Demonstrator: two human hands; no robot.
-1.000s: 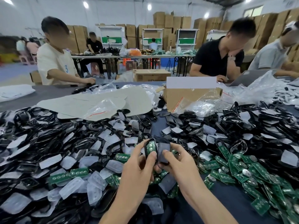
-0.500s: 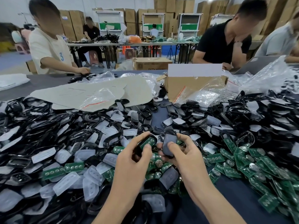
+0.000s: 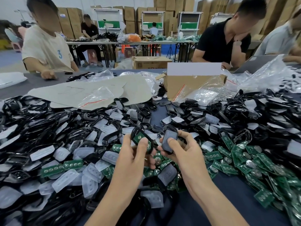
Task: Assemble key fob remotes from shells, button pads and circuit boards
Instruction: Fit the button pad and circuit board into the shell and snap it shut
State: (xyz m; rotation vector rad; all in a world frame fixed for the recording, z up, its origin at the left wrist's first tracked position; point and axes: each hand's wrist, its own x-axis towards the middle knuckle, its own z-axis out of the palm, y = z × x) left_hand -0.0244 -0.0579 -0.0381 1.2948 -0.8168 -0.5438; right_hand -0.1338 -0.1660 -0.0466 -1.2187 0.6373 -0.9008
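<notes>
Touching a second ago, the shell point(image 3: 139, 138) and cover point(image 3: 169, 141) now sit just apart above the pile point(image 3: 65, 160), your left hand point(image 3: 135, 155) pinching the shell, which slants top-left to bottom-right, and your right hand point(image 3: 184, 152) pinching the cover, nearly upright.

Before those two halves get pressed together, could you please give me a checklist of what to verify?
1. Left hand grips the black oval plastic shell frame: ok.
2. Green rectangular circuit board lies inside that frame: ok; whether it is fully seated, cannot tell.
3. Right hand pinches the dark grey plastic shell cover: ok.
4. Frame and cover lined up face to face: not ok, they are held side by side.
5. Button pad already fitted in either half: cannot tell; translucent white rubber button pads lie loose beside the left forearm.
</notes>
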